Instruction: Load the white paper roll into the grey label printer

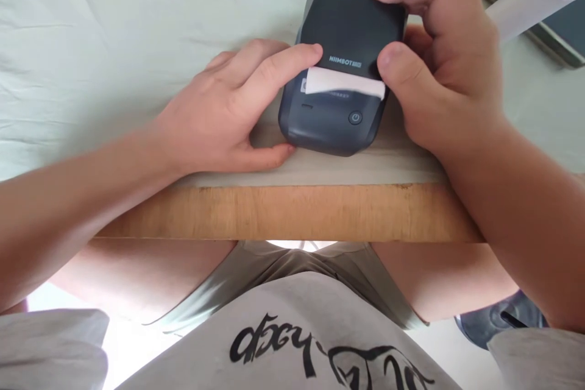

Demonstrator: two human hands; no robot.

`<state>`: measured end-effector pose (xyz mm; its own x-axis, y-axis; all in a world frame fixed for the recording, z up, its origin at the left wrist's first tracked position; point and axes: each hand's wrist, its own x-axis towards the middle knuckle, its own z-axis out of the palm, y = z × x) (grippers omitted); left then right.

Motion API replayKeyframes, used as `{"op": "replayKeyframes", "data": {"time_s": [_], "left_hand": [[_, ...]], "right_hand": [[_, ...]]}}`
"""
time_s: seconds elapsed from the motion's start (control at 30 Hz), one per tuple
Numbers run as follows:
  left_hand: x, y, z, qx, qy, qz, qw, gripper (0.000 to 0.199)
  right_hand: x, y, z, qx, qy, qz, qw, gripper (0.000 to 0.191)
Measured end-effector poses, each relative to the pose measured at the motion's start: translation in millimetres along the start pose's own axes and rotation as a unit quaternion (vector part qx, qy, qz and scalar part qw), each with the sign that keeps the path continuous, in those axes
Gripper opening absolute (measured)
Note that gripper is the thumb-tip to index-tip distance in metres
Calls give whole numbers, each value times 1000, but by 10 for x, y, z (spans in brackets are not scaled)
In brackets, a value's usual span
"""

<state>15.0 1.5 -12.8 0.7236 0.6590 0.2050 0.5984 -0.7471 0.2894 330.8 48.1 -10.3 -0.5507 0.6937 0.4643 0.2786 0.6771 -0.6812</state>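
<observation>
A dark label printer [329, 125] marked NIIMBOT rests on the pale cloth, slightly turned, its round power button facing me. From the slot across its middle a strip of white label paper [345, 82] sticks out. My left hand [233, 103] grips the printer's left side, with a fingertip on the lid's edge and the thumb by the lower front corner. My right hand [448, 55] is wrapped round the right side, one finger at the far corner and the thumb beside the paper's right end. Some of the right fingers are hidden behind the printer.
A pale greenish cloth [114, 24] covers the surface, which ends in a wooden edge [292, 210] in front of my lap. At the upper right, a white tube [532, 6] with a dark round end lies across a dark, flat, light-edged object [564, 30].
</observation>
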Motion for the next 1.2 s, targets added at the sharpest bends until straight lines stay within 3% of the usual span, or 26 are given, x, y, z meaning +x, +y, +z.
{"op": "replayKeyframes", "data": {"time_s": [0.3, 0.67, 0.83, 1.07, 1.2], "left_hand": [[-18, 4, 13, -5, -6, -25, 1000, 98], [-27, 117, 2, -11, -6, -72, 997, 97], [-13, 126, -25, -29, -13, -54, 998, 94], [-8, 173, -7, -18, 0, -61, 998, 81], [-12, 171, 27, -7, 12, -65, 998, 87]], "right_hand": [[51, 4, 8, -56, 3, 41, 998, 32], [90, -54, 80, -45, -6, 46, 998, 35], [95, -42, 65, -57, 0, 46, 997, 39], [56, 33, 50, 1, 0, 84, 996, 39], [6, 54, 47, 23, 5, 88, 996, 40]]}}
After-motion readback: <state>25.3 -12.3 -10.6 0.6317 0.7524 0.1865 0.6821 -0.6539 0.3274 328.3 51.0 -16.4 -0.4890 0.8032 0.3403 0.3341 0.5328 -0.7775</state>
